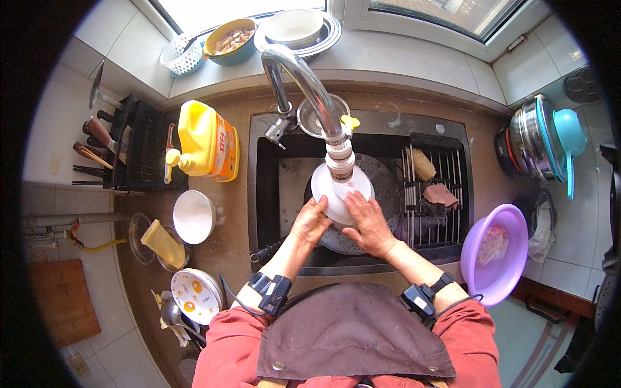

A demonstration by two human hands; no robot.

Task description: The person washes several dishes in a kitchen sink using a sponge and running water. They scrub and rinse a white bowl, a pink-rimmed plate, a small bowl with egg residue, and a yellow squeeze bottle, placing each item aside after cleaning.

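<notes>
A white bowl or dish [335, 206] is under the faucet nozzle, above the sink [291, 194]. My left hand [313, 220] grips its lower left edge, thumb on top. My right hand [367, 224] lies with spread fingers against its right side. The chrome faucet [303, 80] arches over it, with a white nozzle [339, 157] hiding part of the dish. A wet dark pan [383, 189] sits in the sink beneath my hands. On the metal rack [429, 233] at the sink's right are a tan sponge [421, 165] and a pink cloth [440, 195].
A yellow jug [201, 140], a white bowl [194, 217] and a patterned bowl [196, 296] stand at the left. A purple basin [516, 262] holding a plastic bag is at the right. Bowls and a white basket [182, 56] line the windowsill.
</notes>
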